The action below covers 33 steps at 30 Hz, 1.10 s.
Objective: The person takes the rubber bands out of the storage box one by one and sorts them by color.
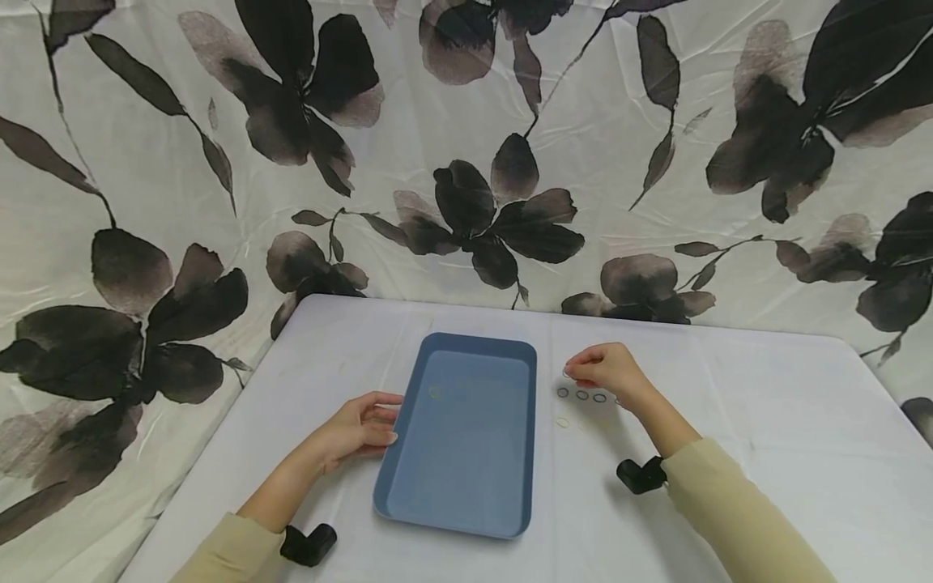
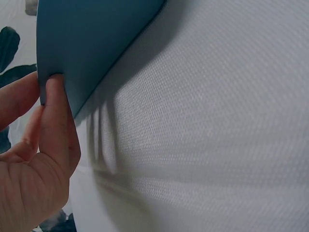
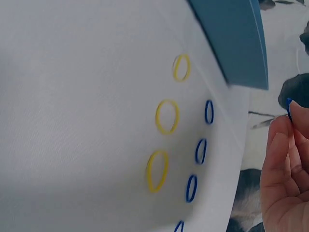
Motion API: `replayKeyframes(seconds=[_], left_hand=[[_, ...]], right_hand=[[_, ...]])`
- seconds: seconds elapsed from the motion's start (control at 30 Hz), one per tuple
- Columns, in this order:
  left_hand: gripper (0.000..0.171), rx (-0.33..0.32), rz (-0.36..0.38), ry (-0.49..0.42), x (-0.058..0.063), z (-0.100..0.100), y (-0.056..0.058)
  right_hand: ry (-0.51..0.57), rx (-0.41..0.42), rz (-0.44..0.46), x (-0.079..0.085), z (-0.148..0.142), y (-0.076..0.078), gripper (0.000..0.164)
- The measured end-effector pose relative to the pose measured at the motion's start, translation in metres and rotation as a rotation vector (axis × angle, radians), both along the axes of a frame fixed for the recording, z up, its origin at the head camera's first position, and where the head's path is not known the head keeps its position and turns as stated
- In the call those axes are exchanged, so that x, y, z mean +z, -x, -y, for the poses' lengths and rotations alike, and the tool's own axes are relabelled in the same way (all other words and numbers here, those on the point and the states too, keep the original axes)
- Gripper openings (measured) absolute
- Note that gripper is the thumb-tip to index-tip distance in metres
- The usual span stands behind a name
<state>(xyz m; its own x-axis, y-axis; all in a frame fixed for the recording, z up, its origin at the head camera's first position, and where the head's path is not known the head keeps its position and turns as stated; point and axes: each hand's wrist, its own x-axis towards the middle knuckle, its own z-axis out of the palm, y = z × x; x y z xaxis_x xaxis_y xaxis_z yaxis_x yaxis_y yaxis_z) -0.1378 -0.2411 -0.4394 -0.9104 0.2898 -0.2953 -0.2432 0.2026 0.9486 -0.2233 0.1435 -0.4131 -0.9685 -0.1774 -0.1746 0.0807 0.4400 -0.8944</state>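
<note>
A blue rectangular tray (image 1: 466, 453) with a raised rim lies on the table. My left hand (image 1: 357, 429) grips its left rim, with the thumb and fingers on either side of the wall (image 2: 87, 38). Inside the tray, towards its upper left, lies a thin yellow ring (image 1: 430, 393). To the right of the tray, my right hand (image 1: 608, 372) pinches a small blue ring (image 3: 289, 108) between thumb and fingertips, above the table. Below that hand are several blue rings (image 3: 205, 113) in a row, and beside them run three yellow rings (image 3: 157, 116).
A white cloth covers the table (image 1: 765, 453). Behind it hangs a pale curtain (image 1: 627, 146) with dark flowers. Black devices sit at the left wrist (image 1: 309, 546) and right wrist (image 1: 641, 476).
</note>
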Motion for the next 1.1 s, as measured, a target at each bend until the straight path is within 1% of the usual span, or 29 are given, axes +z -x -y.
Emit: replayKeyframes(seconds=[0.23, 0.33, 0.6, 0.9, 1.1], left_hand=[[0.061, 0.007, -0.001, 0.012, -0.001, 0.0, -0.001], [0.061, 0.015, 0.0, 0.015, -0.001, 0.0, -0.002], [0.06, 0.007, -0.006, 0.018, -0.001, 0.0, -0.002], [0.061, 0.004, -0.009, 0.014, -0.001, 0.0, 0.0], [0.061, 0.003, -0.007, 0.017, 0.0, 0.0, -0.001]], right_hand=[[-0.025, -0.022, -0.001, -0.003, -0.019, -0.003, 0.02], [-0.016, -0.045, 0.015, -0.005, -0.025, -0.004, 0.02], [0.0, -0.098, 0.056, -0.009, -0.043, -0.006, 0.024], [0.036, -0.122, 0.094, -0.012, -0.061, -0.008, 0.025], [0.018, -0.131, 0.096, -0.016, -0.071, -0.013, 0.029]])
